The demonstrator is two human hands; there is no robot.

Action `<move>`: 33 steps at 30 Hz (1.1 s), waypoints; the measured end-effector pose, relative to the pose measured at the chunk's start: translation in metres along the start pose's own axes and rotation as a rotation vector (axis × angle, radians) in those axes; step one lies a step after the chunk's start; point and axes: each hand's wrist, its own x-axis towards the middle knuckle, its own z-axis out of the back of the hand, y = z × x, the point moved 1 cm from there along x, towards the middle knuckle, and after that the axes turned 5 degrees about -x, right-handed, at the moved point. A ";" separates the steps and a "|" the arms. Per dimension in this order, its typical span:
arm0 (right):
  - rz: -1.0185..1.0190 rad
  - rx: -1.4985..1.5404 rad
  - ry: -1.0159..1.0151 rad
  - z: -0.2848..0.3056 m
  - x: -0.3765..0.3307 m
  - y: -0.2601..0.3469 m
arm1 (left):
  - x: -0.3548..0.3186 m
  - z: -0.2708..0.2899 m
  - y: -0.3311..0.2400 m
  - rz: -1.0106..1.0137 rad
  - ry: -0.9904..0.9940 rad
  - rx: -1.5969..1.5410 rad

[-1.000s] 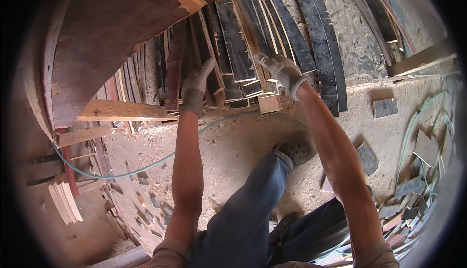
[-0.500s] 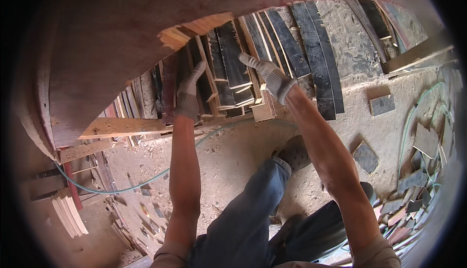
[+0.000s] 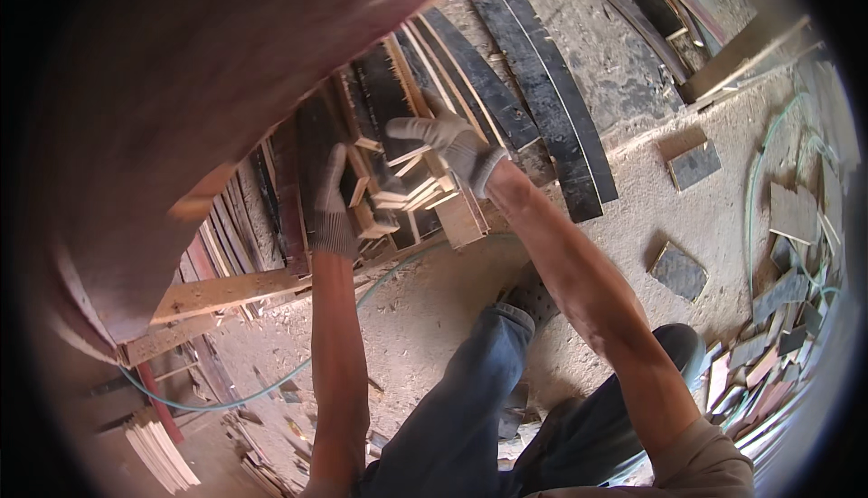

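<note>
Both hands wore grey work gloves and reached up and away from the body toward a pile of short wooden offcuts (image 3: 407,195) on the sandy ground. The right hand (image 3: 448,141) was open, its fingers (image 3: 407,127) spread and pointing to the person's left, and it held nothing. The pale offcuts lay just under and a little to the left of that hand, close to the fingertips, but it was hard to tell if they touched. The left hand (image 3: 333,204) was held up and down, with its fingers straight and pressed flat against a dark plank (image 3: 312,150) that stood on its edge; it was not curled around it, so it looked more like pushing than gripping. The small pieces sat between the two hands, nearer to the right one. Their long sides ran mostly from side to side, across the line of the right hand's reach. Beyond the right hand, long black boards (image 3: 542,91) ran away from the person, up and to the left. A green hose (image 3: 380,286) crossed the ground below the left hand, near the person's blue trouser leg (image 3: 470,389).
</note>
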 end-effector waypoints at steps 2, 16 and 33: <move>0.000 -0.070 0.030 0.001 -0.013 -0.002 | -0.021 0.010 -0.004 0.450 0.011 -0.123; 0.144 -0.146 -0.214 0.140 -0.155 0.059 | -0.140 -0.146 -0.018 0.202 0.496 -0.542; 0.252 -2.005 -1.065 0.312 -0.069 0.280 | 0.033 -0.637 -0.045 0.249 0.798 -0.712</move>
